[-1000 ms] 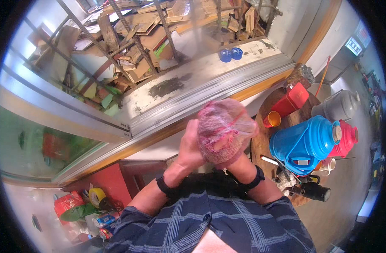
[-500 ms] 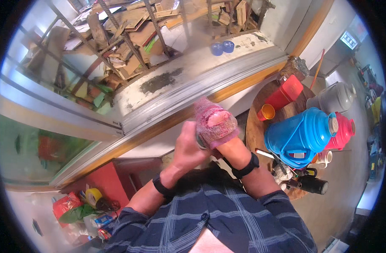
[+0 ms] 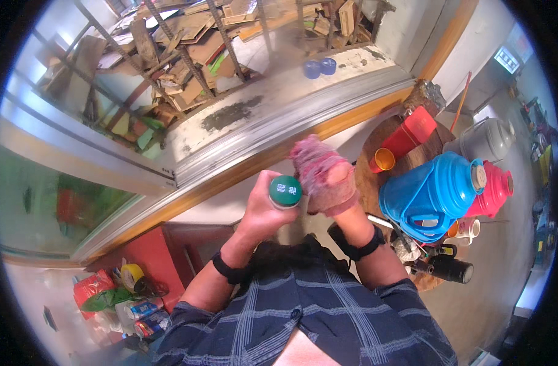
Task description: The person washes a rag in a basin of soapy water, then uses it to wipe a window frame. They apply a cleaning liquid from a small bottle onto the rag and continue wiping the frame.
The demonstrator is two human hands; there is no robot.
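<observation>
My left hand [image 3: 260,213] is closed round a bottle with a round green lid [image 3: 285,190]. The lid faces up and carries small pale print; most of the body below it is hidden by my fingers. Just to its right, my right hand [image 3: 338,174] is closed on a fuzzy pink cloth [image 3: 312,160] that covers most of the fingers. The cloth is close beside the lid, and whether it touches the bottle I cannot tell. Both hands are in front of my body, below the window ledge.
A round wooden table [image 3: 370,183] at the right bears a blue thermos jug [image 3: 422,195], a red container [image 3: 413,133] and an orange cup [image 3: 383,160]. Two blue cups [image 3: 319,68] stand on the window sill [image 3: 273,100]. A red cabinet [image 3: 163,250] lies at the lower left.
The cloth has come off the top of the bottle, so the green lid now shows. My right hand has shifted slightly right, apart from the left, with the cloth still in it.
</observation>
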